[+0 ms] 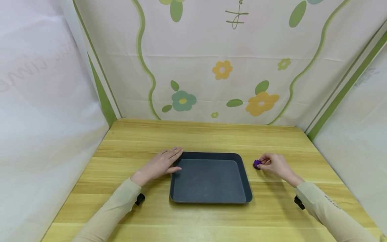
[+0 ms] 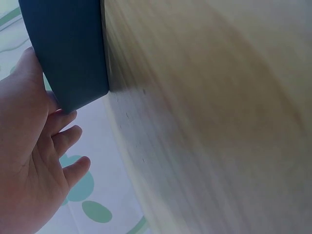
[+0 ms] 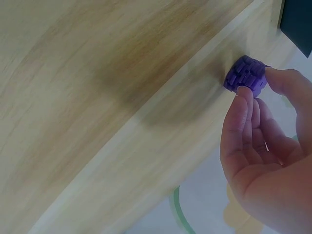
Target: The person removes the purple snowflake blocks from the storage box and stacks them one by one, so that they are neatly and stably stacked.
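Note:
A dark blue-grey rectangular baking tray [image 1: 210, 181] lies flat on the wooden table, with nothing in it. My left hand [image 1: 158, 166] rests on its far left corner, fingers stretched out over the rim and thumb reaching inside. In the left wrist view, the tray's outer wall [image 2: 68, 48] hides part of that hand. To the right of the tray, my right hand [image 1: 276, 165] pinches a small purple wheel-like piece [image 3: 246, 74] with a blocky, tread-like surface, between thumb and fingertips. The piece is at the tabletop; whether it touches the wood I cannot tell.
The wooden table [image 1: 211, 222] reaches back to a white cloth wall [image 1: 193, 67] printed with flowers and green lines. White cloth also hangs at the left and right sides. A small black device [image 1: 140, 199] sits at the left wrist, another [image 1: 299, 202] at the right.

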`<state>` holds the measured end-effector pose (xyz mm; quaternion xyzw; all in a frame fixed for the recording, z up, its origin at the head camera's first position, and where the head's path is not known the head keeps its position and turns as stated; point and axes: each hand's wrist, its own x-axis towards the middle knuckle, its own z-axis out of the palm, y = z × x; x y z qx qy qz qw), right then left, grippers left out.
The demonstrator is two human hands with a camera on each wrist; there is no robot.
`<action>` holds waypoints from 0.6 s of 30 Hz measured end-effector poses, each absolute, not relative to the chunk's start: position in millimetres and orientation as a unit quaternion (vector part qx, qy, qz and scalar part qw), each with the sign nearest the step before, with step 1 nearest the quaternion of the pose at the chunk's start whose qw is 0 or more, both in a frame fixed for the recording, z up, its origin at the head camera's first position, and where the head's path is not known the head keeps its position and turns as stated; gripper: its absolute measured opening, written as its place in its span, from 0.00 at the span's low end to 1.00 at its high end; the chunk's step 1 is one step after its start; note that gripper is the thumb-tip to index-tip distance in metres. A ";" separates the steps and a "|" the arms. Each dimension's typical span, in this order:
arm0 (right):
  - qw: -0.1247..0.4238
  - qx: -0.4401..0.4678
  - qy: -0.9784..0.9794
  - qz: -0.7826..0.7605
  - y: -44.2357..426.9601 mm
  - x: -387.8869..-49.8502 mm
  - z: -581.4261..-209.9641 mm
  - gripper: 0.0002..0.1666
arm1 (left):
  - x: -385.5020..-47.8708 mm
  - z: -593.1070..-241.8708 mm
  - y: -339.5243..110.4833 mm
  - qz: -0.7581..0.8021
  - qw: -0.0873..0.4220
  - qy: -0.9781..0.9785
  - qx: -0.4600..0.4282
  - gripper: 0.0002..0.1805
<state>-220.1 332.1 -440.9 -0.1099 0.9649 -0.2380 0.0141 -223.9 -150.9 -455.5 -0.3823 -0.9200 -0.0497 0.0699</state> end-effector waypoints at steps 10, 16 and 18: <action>0.015 -0.113 0.965 -0.235 331.7 -220.0 -440.0 0.14 | -225.1 -456.0 -151.2 -0.045 0.072 -0.919 -0.385 0.41; 0.016 -0.118 0.966 -0.230 332.2 -219.8 -440.1 0.13 | -225.0 -458.0 -151.3 -0.046 0.076 -0.918 -0.386 0.40; 0.018 -0.117 0.966 -0.230 332.6 -219.8 -440.5 0.14 | -224.7 -457.6 -150.9 -0.046 0.077 -0.918 -0.387 0.40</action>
